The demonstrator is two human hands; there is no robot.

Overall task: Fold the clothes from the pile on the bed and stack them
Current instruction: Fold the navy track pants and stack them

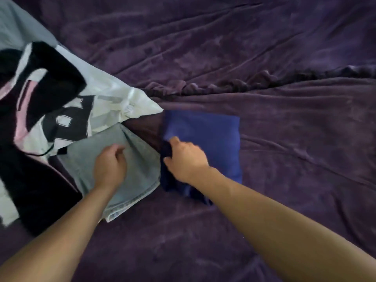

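A folded blue garment [211, 135] lies on the purple blanket [264, 68] near the middle. My right hand [186, 157] grips its dark left edge between thumb and fingers. Just left of it lies a pair of light blue jeans [140, 165], and my left hand [110, 164] hovers over them with fingers loosely curled, holding nothing that I can see. Further left is the pile: a white printed shirt [109, 102] and black and pink clothes [40, 82].
The blanket is wrinkled, with a raised ridge [223, 84] running across behind the blue garment. A light blue sheet [16, 23] shows at the top left corner. A dark garment [36, 190] lies at the left edge near my left forearm.
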